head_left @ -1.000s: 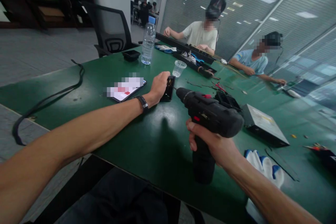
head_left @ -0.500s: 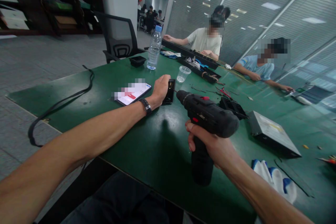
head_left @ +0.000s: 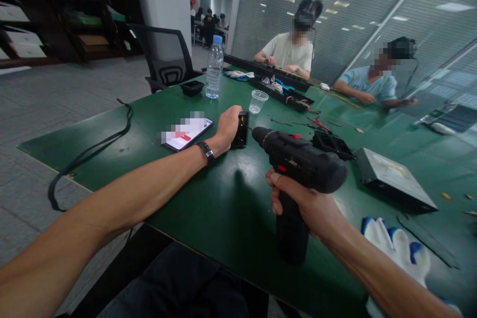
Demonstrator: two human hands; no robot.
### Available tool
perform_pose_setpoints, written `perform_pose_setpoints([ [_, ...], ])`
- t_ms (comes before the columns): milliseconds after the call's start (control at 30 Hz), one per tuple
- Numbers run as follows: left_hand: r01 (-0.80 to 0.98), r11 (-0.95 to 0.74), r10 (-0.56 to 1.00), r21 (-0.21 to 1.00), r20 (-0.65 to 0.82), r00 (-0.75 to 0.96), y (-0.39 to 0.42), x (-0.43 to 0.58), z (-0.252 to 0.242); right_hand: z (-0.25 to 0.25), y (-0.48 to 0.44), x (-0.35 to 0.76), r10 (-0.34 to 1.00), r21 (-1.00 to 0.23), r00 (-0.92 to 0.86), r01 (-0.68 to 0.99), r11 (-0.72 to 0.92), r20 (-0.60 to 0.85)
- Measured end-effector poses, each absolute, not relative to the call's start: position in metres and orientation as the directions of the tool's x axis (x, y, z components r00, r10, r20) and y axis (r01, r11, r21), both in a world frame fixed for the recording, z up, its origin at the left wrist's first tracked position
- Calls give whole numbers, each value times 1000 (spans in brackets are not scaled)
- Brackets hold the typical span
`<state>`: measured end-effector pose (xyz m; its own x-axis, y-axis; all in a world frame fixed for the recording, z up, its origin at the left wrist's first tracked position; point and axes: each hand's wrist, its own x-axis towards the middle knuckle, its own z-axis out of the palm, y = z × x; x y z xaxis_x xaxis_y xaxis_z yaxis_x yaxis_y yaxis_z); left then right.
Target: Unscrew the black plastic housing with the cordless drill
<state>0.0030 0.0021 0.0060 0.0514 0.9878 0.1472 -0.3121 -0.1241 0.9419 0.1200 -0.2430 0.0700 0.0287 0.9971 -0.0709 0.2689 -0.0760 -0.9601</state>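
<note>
My right hand (head_left: 298, 198) is wrapped round the grip of a black cordless drill (head_left: 301, 159) with red buttons. The drill points left, and its thin bit ends close to a small black box-shaped part (head_left: 243, 131) on the green table. That part is gripped by my left hand (head_left: 228, 130), which wears a dark watch and partly hides it; its fingertips are out of sight behind it. Just left of my left hand lies a phone (head_left: 188, 134) with a lit screen. A clear plastic cup (head_left: 258, 102) stands beyond the part.
A water bottle (head_left: 214, 67) and a small black tray (head_left: 192, 88) stand at the back left. On the right lie a metal drive-like box (head_left: 397, 179), black plastic pieces (head_left: 333, 144) and white-blue gloves (head_left: 397, 246). A black strap (head_left: 93, 146) hangs over the left edge. Two people sit across the table.
The view has shifted slightly. The drill and both hands keep nearly the same pose at the black part. Across the table, one person's outstretched arm has drawn in.
</note>
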Motion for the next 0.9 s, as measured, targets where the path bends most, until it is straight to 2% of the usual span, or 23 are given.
perform_pose_setpoints([
  [300, -303, -121, 983, 945, 157, 95, -10, 3, 7, 66, -254, 125, 995, -949, 84, 307, -72, -48],
  [433, -303, -125, 980, 945, 165, 111, -12, 3, 6, 69, -255, 123, 997, -950, 53, 303, -73, -60],
  [667, -249, -176, 978, 952, 197, 65, -11, 3, 7, 85, -256, 109, 997, -936, 76, 351, -32, -6],
  [900, -262, -176, 976, 949, 204, 81, -8, 1, 5, 86, -253, 108, 995, -933, 95, 357, -47, -14],
])
